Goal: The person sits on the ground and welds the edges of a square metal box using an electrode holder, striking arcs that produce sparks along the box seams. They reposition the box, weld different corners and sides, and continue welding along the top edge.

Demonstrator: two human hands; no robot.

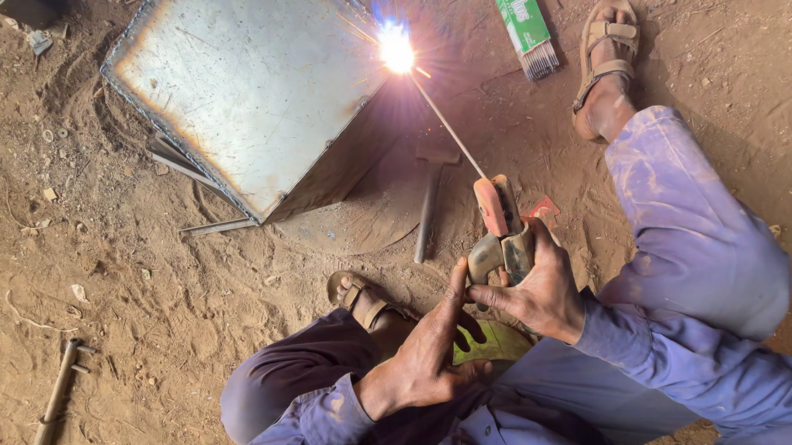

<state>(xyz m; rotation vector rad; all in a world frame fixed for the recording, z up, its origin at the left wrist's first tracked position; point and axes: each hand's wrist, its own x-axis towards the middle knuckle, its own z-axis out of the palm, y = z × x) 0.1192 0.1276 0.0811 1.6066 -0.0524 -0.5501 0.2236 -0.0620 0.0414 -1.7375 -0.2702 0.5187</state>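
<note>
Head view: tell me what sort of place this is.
Probably an open-air or dirt-floor welding workshop. Bare earth ground, a sheet-metal box being arc-welded with a bright spark, and a pack of welding rods lying in the dirt.

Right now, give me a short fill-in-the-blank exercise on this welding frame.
1. The right hand grips the electrode holder, whose rod ends in a bright ____ at the box's edge.
2. The metal box rests on bare ____.
3. The left hand touches the holder with its ____ finger.
4. A green packet of rods lies beside a foot wearing a ____.

Missing: arc; dirt; index; sandal
</note>
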